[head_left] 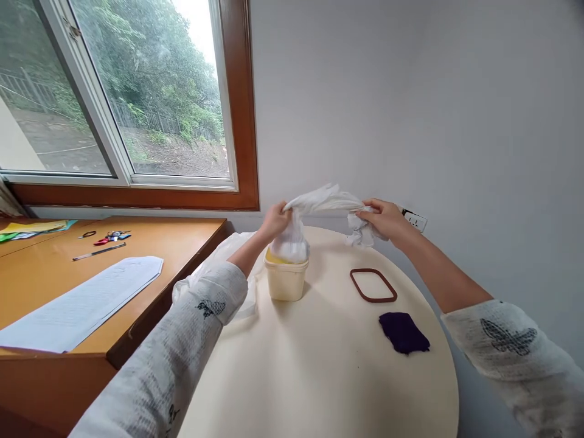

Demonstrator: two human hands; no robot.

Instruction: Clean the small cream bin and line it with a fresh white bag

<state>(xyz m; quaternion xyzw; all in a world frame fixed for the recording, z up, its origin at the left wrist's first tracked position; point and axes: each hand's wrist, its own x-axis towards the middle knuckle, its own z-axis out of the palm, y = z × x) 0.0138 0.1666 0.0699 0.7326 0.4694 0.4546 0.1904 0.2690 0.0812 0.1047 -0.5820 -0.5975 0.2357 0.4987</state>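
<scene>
A thin white plastic bag point(326, 201) is stretched between my two hands above the round table point(292, 365). My left hand point(275, 222) is closed on one part of it, over a small cream bin point(286, 281). Part of the bag hangs down into the bin's mouth. My right hand point(387, 220) pinches the bag's other end, where a crumpled bunch dangles under the fingers. A brown rounded-square ring point(374, 300) lies flat on the table below my right hand. Nearer to me is a folded dark purple cloth point(404, 333).
More white plastic point(246, 307) lies on the table left of the bin, partly behind my left arm. A wooden desk point(137, 304) on the left holds papers point(86, 301), a pen point(99, 251) and scissors point(107, 238). The wall with a socket point(415, 221) stands behind.
</scene>
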